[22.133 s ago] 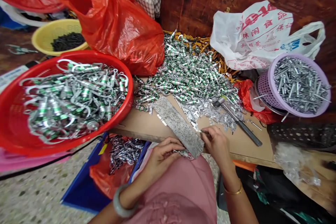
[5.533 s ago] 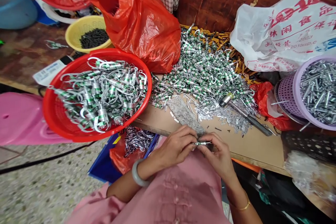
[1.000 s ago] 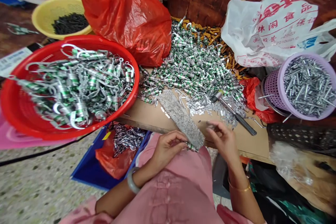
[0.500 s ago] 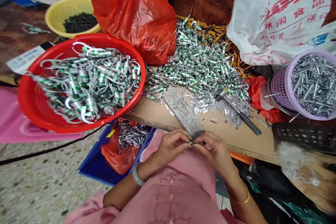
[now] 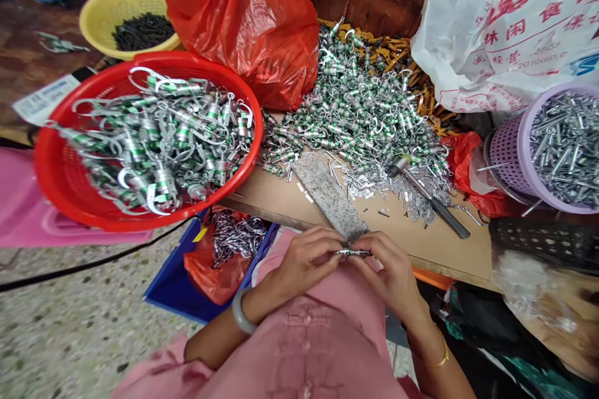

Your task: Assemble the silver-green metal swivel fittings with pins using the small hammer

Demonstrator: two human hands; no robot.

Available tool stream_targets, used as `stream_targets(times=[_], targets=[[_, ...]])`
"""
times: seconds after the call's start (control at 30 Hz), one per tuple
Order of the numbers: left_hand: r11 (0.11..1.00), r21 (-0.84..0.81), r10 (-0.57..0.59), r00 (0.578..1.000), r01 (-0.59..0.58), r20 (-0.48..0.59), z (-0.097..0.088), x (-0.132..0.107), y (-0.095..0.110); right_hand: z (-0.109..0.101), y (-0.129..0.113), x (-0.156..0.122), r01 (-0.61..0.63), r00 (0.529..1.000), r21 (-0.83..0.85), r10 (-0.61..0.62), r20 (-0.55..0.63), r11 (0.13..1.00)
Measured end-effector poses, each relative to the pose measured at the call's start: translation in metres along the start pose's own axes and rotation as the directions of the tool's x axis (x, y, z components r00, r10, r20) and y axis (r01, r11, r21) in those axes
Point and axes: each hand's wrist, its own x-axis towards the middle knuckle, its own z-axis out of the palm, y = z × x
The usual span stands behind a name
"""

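Note:
Both my hands hold one small metal fitting with a green band (image 5: 352, 252) level in front of my chest, pinched between the fingertips. My left hand (image 5: 311, 265) grips one end and my right hand (image 5: 386, 274) the other. Just beyond them lies a long speckled grey stone slab (image 5: 327, 196) on a wooden board (image 5: 449, 255). Small silver clips (image 5: 393, 190) are scattered on the board, beside a tool with a steel shaft and dark handle (image 5: 433, 202). Behind these spreads a heap of green-banded metal fittings (image 5: 360, 100).
A red basket (image 5: 40, 162) of hooked fittings stands left of the board. A lilac basket (image 5: 519, 149) holds silver pins at right. Plastic bags, a yellow basket (image 5: 107, 6) and a blue crate (image 5: 173, 293) surround the board.
My hands have eased slightly apart, and the fitting now shows lengthwise between my fingers. The view has shifted a little.

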Motion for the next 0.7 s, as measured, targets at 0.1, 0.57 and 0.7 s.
stream_targets(times=[0.1, 0.57, 0.7], targets=[[0.988, -0.108, -0.104, 0.993, 0.11, 0.061, 0.0, 0.002, -0.002, -0.001, -0.001, -0.001, -0.054, 0.999, 0.042, 0.054, 0.001, 0.998], [0.522, -0.698, -0.593, 0.797, 0.49, 0.116, 0.052, -0.027, -0.028, 0.017, 0.023, -0.043, -0.587, 0.808, 0.26, 0.573, 0.137, 0.766], [0.587, -0.687, -0.604, 0.797, 0.428, -0.019, 0.044, -0.021, -0.034, -0.008, 0.034, -0.021, -0.46, 0.886, -0.045, 0.454, -0.093, 0.887]])
